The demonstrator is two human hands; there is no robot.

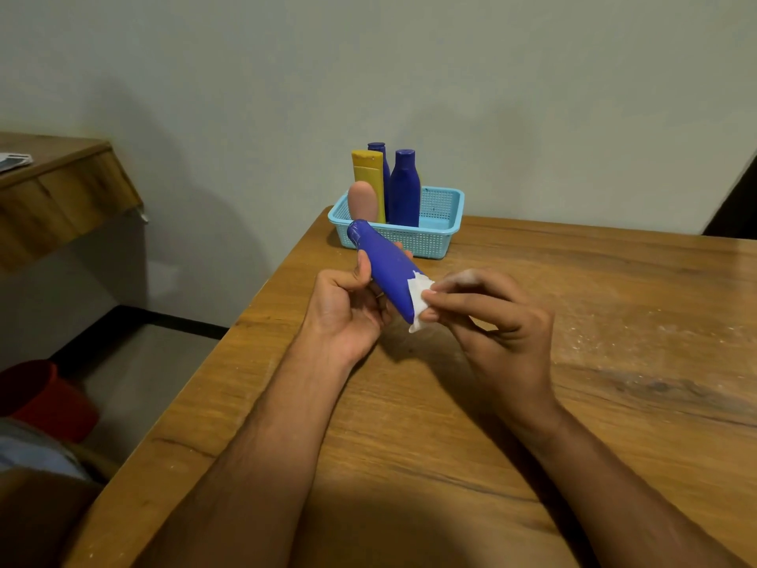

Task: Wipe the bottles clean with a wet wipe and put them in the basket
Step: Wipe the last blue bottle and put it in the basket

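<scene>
My left hand [348, 305] grips a blue bottle [387, 268] above the table, tilted with its cap pointing up and away toward the basket. My right hand [487, 317] pinches a white wet wipe [418, 299] against the bottle's lower end. A light blue mesh basket [440, 229] stands at the table's far left corner. Inside it stand a yellow bottle [368, 178], a blue bottle [405, 188] and a pink bottle [362, 200]. Another blue bottle [377, 147] shows only its cap behind the yellow one.
The wooden table [532, 403] stretches right and toward me; its left edge runs diagonally beside my left forearm. A wall stands just behind the basket. A wooden shelf [53, 190] juts out at the left, and a red bucket [45, 397] sits on the floor below.
</scene>
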